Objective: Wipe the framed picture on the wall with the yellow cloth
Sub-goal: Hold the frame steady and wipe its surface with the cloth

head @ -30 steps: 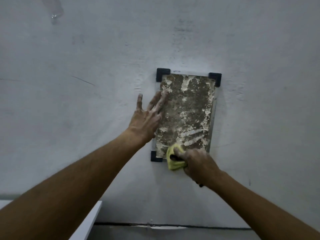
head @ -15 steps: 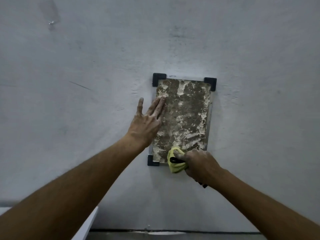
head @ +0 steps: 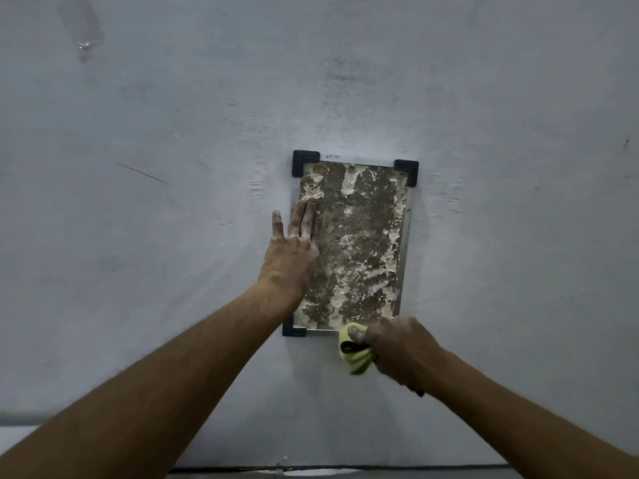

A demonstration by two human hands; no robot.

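Nowhere legible writing on framed picture.

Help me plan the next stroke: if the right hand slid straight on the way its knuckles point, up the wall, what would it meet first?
The right hand, bunching the yellow cloth, sits just below the framed picture. It would likely meet the frame's bottom edge first.

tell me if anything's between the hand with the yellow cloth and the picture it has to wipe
Nothing visible blocks it. The right hand holds the yellow cloth right at the bottom edge of the framed picture. The left hand lies flat on the picture's left side, covering only that strip.
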